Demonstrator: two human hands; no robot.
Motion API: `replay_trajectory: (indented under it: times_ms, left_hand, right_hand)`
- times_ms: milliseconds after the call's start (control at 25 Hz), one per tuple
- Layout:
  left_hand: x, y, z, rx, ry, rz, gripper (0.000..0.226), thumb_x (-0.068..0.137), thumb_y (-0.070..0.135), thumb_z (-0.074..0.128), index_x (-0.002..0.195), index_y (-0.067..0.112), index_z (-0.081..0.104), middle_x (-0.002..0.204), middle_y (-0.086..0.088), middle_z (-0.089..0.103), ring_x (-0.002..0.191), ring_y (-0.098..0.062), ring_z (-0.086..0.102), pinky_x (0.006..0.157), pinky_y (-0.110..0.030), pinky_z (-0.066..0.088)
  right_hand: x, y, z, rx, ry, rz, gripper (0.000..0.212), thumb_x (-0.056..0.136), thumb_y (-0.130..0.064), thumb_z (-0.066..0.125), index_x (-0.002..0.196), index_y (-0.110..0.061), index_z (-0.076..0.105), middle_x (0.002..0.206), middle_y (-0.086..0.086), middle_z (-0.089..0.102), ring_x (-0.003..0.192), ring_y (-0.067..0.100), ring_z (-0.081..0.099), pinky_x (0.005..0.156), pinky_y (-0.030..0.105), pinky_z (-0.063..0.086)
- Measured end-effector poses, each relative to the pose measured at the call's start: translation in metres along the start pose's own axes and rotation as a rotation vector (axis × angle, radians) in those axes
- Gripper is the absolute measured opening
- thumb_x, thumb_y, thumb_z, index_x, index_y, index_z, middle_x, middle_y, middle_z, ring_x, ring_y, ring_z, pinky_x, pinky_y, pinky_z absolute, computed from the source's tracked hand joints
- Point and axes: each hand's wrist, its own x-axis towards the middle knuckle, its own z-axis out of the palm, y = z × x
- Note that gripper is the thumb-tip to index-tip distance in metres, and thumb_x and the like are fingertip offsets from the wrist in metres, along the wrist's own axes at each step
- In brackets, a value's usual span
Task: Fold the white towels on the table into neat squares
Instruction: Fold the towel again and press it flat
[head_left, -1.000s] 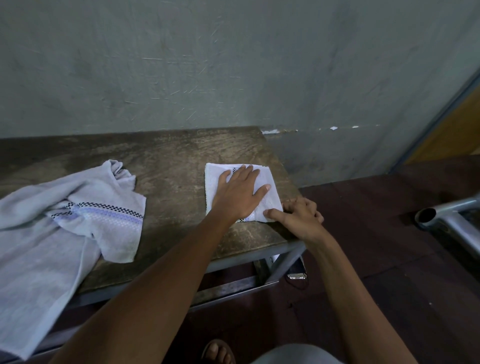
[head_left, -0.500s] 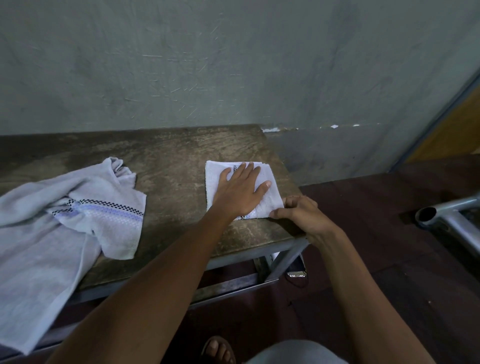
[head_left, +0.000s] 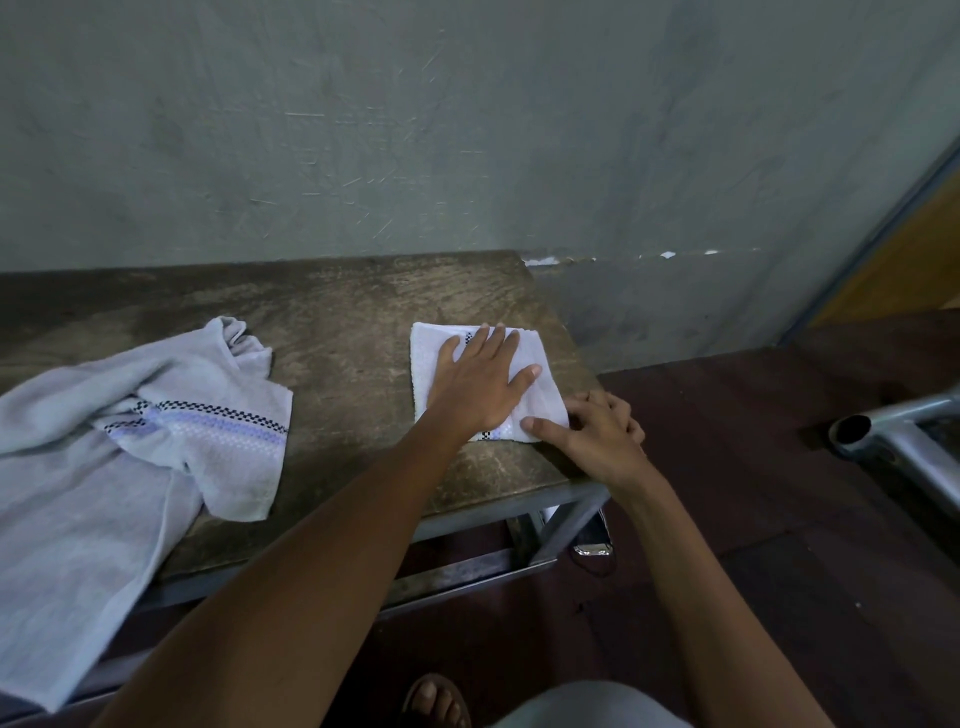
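On the right end of the table (head_left: 353, 322), the left hand (head_left: 480, 387) lies flat on a folded white towel (head_left: 426, 374). Its fingers are straight and a little spread, pointing toward twelve o'clock, and the palm presses the layers down. At about four o'clock from it, the right hand (head_left: 597, 436) sits at the towel's near right corner. Its thumb is stretched out onto the cloth and its other fingers are curled just beside the right edge. I cannot tell whether those fingers nip any cloth or only rest against the table.

The towel under the hands is already a compact, nearly square pad. Its checked stripe shows at the twelve o'clock edge and again at the six o'clock edge. The right edge looks slightly skewed, so this seems to be the last smoothing and squaring of this piece.

Well apart at nine o'clock lies a second, larger white towel (head_left: 156, 441) with a checked and blue band. It is crumpled and not yet folded, and its near part hangs over the table's front edge. As far as the view shows, one towel is all but done and one whole towel is left. That one will need spreading flat first.
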Motion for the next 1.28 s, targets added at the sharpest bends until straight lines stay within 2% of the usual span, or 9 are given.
replay_trajectory:
  times_ms: [200, 440, 760, 840, 960, 1040, 1120, 1200, 1280]
  left_hand:
    - [0.000, -0.001, 0.001, -0.011, 0.002, 0.003, 0.061, 0.097, 0.054, 0.016, 0.150, 0.022, 0.013, 0.159, 0.004, 0.010, 0.146, -0.012, 0.002, 0.117, -0.042, -0.001]
    - [0.001, -0.001, 0.001, -0.017, -0.009, -0.006, 0.062, 0.097, 0.056, 0.016, 0.150, 0.023, 0.013, 0.159, 0.005, 0.008, 0.146, -0.011, 0.000, 0.117, -0.042, -0.002]
    - [-0.002, 0.000, -0.002, 0.005, -0.017, 0.002, 0.060, 0.098, 0.052, 0.016, 0.150, 0.022, 0.012, 0.159, 0.004, 0.007, 0.146, -0.012, 0.001, 0.117, -0.042, -0.002]
    - [-0.002, -0.002, -0.007, -0.035, -0.058, 0.038, 0.057, 0.100, 0.046, 0.016, 0.150, 0.019, 0.012, 0.159, 0.001, 0.004, 0.146, -0.013, -0.002, 0.117, -0.040, -0.003]
    - [-0.011, -0.014, -0.020, -0.089, 0.021, -0.002, 0.053, 0.102, 0.035, 0.019, 0.149, 0.012, 0.015, 0.159, -0.003, 0.005, 0.146, -0.016, -0.002, 0.117, -0.041, -0.004]
    - [-0.023, -0.025, -0.022, 0.008, 0.083, -0.102, 0.054, 0.101, 0.036, 0.018, 0.149, 0.011, 0.014, 0.159, -0.005, 0.005, 0.147, -0.019, -0.002, 0.116, -0.045, -0.005]
    - [-0.035, -0.035, -0.018, 0.052, 0.013, -0.148, 0.058, 0.101, 0.040, 0.016, 0.150, 0.012, 0.006, 0.159, -0.006, -0.002, 0.146, -0.019, -0.007, 0.116, -0.048, -0.004]
    - [-0.038, -0.044, -0.014, 0.012, -0.050, -0.153, 0.060, 0.100, 0.044, 0.015, 0.150, 0.015, -0.001, 0.159, -0.002, -0.009, 0.146, -0.016, -0.011, 0.116, -0.049, -0.004]
    - [-0.029, -0.055, -0.015, -0.019, -0.070, -0.154, 0.061, 0.099, 0.046, 0.015, 0.150, 0.017, -0.003, 0.159, 0.000, -0.011, 0.146, -0.015, -0.011, 0.117, -0.049, -0.006]
  right_hand:
    - [-0.003, 0.000, -0.010, 0.009, -0.080, 0.010, 0.007, 0.077, -0.042, 0.073, 0.080, -0.037, 0.069, 0.119, -0.012, 0.037, 0.111, -0.001, 0.026, 0.095, 0.018, 0.022]
    - [-0.002, 0.002, -0.004, -0.165, 0.071, -0.010, 0.030, 0.072, -0.056, 0.071, 0.096, -0.039, 0.067, 0.113, -0.006, 0.041, 0.122, 0.015, 0.025, 0.103, 0.035, 0.026]
    - [-0.004, -0.006, -0.010, -0.093, -0.008, 0.029, 0.022, 0.074, -0.048, 0.073, 0.088, -0.033, 0.066, 0.113, -0.006, 0.040, 0.113, 0.009, 0.029, 0.091, 0.011, 0.025]
    - [-0.003, -0.003, -0.013, -0.044, 0.013, 0.092, 0.028, 0.067, -0.051, 0.076, 0.075, -0.028, 0.063, 0.108, -0.004, 0.046, 0.112, 0.014, 0.039, 0.090, 0.025, 0.036]
    - [0.007, -0.013, -0.016, 0.182, 0.322, 0.094, 0.023, 0.067, -0.041, 0.066, 0.079, -0.024, 0.056, 0.101, 0.003, 0.057, 0.106, 0.030, 0.055, 0.091, 0.048, 0.042]
    - [0.025, -0.027, -0.009, -0.144, 0.581, -0.116, 0.032, 0.082, -0.037, 0.048, 0.106, -0.018, 0.059, 0.115, 0.008, 0.059, 0.115, 0.030, 0.052, 0.101, 0.046, 0.036]
    - [0.047, -0.041, 0.010, -0.472, 0.330, -0.309, 0.054, 0.094, -0.041, 0.028, 0.138, -0.013, 0.041, 0.147, 0.010, 0.039, 0.140, 0.025, 0.029, 0.114, 0.045, 0.020]
    - [0.069, -0.038, 0.027, -0.619, 0.016, -0.265, 0.061, 0.099, -0.046, 0.019, 0.151, -0.015, 0.011, 0.161, 0.003, 0.004, 0.148, 0.015, -0.001, 0.119, 0.045, 0.003]
    - [0.088, -0.031, 0.031, -0.601, -0.018, -0.208, 0.066, 0.098, -0.050, 0.018, 0.152, -0.015, 0.003, 0.161, 0.000, -0.005, 0.147, 0.012, -0.007, 0.120, 0.046, 0.000]
